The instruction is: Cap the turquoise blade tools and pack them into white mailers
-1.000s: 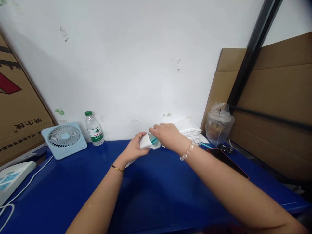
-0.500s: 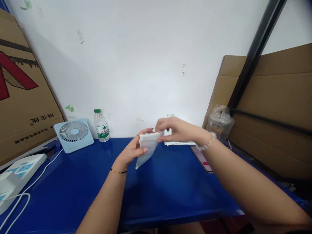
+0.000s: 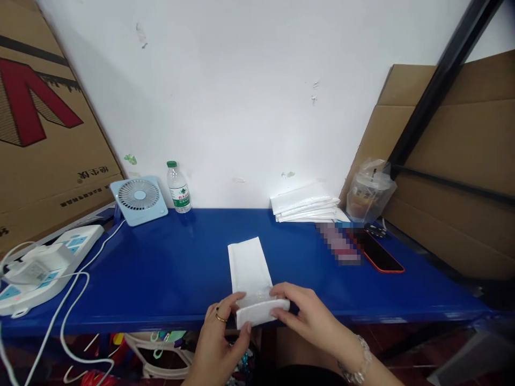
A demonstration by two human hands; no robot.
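Observation:
A white padded envelope (image 3: 250, 264) lies lengthwise on the blue table, its far end flat and its near end bent up over the front edge. My left hand (image 3: 221, 335) pinches the left corner of that near end between thumb and fingers. At the right corner, my right hand (image 3: 309, 311) grips it the same way. Between the hands, a thin, shiny, clear-looking strip shows at the fold. Whether anything is inside the envelope cannot be seen.
Similar white envelopes (image 3: 306, 202) are stacked by the wall. To the right are a phone (image 3: 382, 254) and a bagged drink cup (image 3: 368, 195). A blue fan (image 3: 140, 201), a water bottle (image 3: 178, 190) and a power strip (image 3: 76, 244) with cables stand left. Cardboard (image 3: 462, 177) flanks the right.
The envelope has come down from above the table to its front edge, with both hands lower and nearer me. Its near end is now bent up. The view has tilted down.

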